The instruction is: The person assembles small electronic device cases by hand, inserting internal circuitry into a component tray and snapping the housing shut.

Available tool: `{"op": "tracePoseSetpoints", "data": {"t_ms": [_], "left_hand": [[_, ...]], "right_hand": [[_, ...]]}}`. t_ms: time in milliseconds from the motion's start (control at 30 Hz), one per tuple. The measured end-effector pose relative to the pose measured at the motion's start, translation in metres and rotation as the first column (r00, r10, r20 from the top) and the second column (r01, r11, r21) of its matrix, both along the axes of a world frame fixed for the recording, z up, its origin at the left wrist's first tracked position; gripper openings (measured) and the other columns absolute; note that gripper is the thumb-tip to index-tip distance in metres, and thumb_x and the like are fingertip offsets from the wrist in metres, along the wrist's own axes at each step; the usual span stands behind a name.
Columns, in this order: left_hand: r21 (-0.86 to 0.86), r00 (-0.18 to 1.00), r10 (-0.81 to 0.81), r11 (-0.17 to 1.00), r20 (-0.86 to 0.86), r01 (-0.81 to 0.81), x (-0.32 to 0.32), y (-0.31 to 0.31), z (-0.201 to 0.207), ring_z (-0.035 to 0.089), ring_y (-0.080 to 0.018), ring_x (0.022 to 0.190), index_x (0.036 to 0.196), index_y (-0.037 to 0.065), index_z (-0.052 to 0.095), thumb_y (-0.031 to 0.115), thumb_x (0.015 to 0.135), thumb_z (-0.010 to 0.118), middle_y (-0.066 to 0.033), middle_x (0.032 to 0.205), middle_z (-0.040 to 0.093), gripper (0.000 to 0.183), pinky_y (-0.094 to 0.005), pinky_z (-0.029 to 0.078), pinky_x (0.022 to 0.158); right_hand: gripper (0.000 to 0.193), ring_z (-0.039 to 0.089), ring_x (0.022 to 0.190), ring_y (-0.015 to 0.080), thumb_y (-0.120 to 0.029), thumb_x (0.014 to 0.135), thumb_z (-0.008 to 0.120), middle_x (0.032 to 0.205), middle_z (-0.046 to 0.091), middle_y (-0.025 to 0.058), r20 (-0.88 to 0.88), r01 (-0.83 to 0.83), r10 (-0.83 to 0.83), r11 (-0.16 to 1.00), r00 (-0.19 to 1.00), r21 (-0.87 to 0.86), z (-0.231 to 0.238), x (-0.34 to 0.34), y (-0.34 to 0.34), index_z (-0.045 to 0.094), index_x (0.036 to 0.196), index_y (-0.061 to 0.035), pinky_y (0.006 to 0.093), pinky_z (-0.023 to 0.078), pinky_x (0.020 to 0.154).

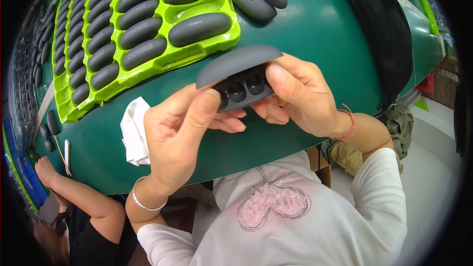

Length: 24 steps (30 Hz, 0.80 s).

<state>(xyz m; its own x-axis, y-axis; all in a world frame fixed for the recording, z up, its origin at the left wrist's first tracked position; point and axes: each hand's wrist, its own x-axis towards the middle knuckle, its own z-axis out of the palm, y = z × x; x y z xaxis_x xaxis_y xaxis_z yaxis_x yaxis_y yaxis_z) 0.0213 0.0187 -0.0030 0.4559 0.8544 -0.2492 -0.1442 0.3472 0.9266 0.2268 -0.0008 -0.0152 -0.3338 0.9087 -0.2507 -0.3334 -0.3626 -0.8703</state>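
Above the near part of the green table, I hold a dark grey earbud charging case (239,63) between both hands. Its lid is raised, and round, shiny black shapes show in the opening. My left hand (180,123) grips the left end, thumb on the front edge and fingers underneath. My right hand (303,93) has the right end the same way, its thumb at the opening beside the lid. Beyond the hands lies a bright green tray (224,37) with rows of closed grey cases; one slot near its right corner holds no case.
Two closed cases (252,1) lie right of the tray. A white cloth (134,130) rests beside my left hand. At the right stands a black mesh item (379,29). A co-worker's arm (81,192) reaches the table's left edge, near small dark pieces and a thin stick.
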Motion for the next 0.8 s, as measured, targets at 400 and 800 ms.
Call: {"op": "tracePoseSetpoints", "data": {"t_ms": [400, 800], "left_hand": [[0.019, 0.999, -0.015, 1.0, 0.028, 0.015, -0.005, -0.002, 0.007, 0.07, -0.0197, 0.079, 0.115, -0.011, 0.06, 0.029, 0.103, 0.049, -0.0166, 0.097, 0.069, 0.043, -0.0281, 0.057, 0.071], [0.111, 1.0, -0.005, 0.994, 0.02, 0.003, -0.004, -0.005, 0.003, 0.069, -0.019, 0.077, 0.114, -0.01, 0.06, 0.031, 0.103, 0.048, -0.0154, 0.095, 0.068, 0.044, -0.0281, 0.059, 0.068]], "right_hand": [[0.048, 0.068, 0.091, 0.0153, -0.011, 0.086, 0.075, 0.102, 0.069, 0.0088, 0.136, -0.046, -0.002, 0.934, 0.991, 0.353, -0.008, -0.002, -0.001, 0.053, 0.127, 0.0012, 0.0287, 0.057, 0.079], [0.047, 0.069, 0.087, 0.0151, -0.007, 0.078, 0.081, 0.098, 0.071, 0.0095, 0.21, -0.031, -0.092, 0.854, 0.973, 0.519, -0.01, -0.001, 0.003, 0.06, 0.118, 0.0038, 0.0294, 0.057, 0.077]]}}
